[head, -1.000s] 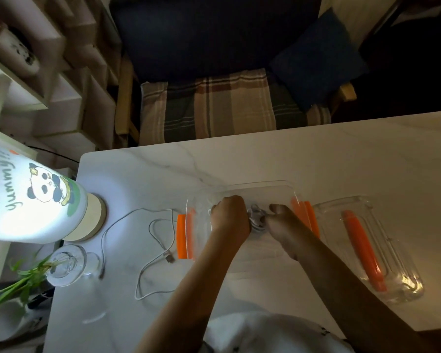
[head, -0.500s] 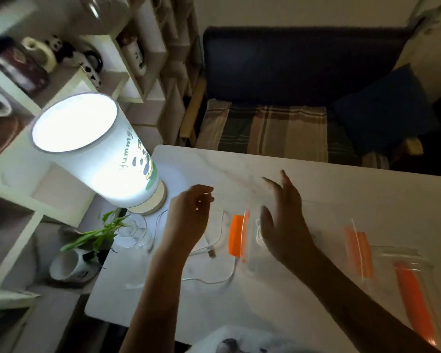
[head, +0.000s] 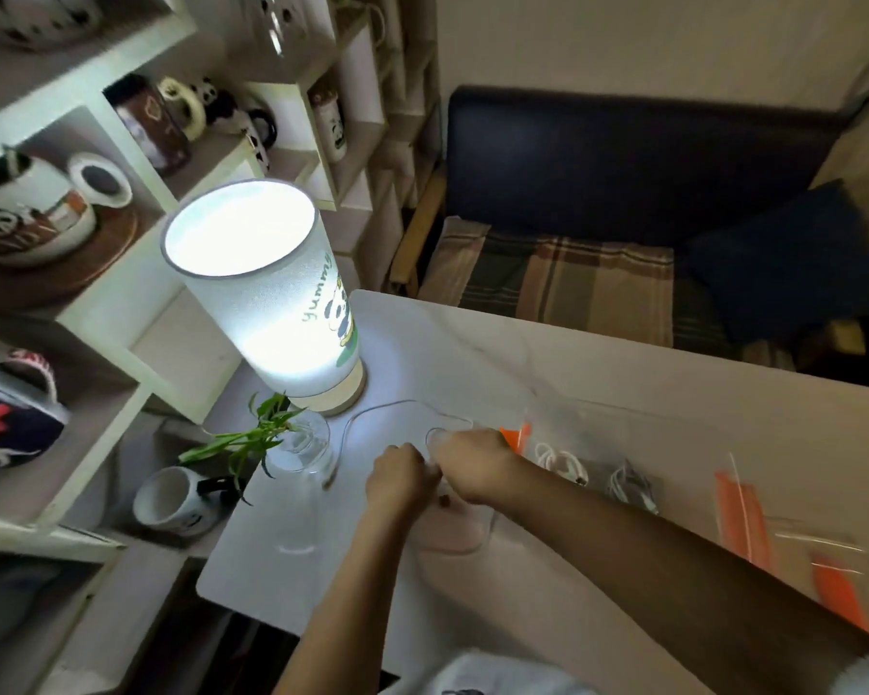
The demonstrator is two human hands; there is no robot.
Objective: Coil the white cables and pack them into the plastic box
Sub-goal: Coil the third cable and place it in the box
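Both hands (head: 440,474) on loose white cable (head: 372,411), beside plastic box (head: 598,443)

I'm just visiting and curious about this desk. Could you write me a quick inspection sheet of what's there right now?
Surface: pale marbled table, lit by the lamp.
Job's things: clear plastic box with orange clips, two coiled white cables inside; its lid lies at the right edge.
Clutter: glowing panda lamp, glass vase with a green sprig.
Hands: left hand and right hand close together, fingers curled on the loose cable.
Cables: one white loose cable still uncoiled, looping toward the lamp.
Surroundings: shelves of mugs on the left, a dark sofa with a plaid cushion behind.
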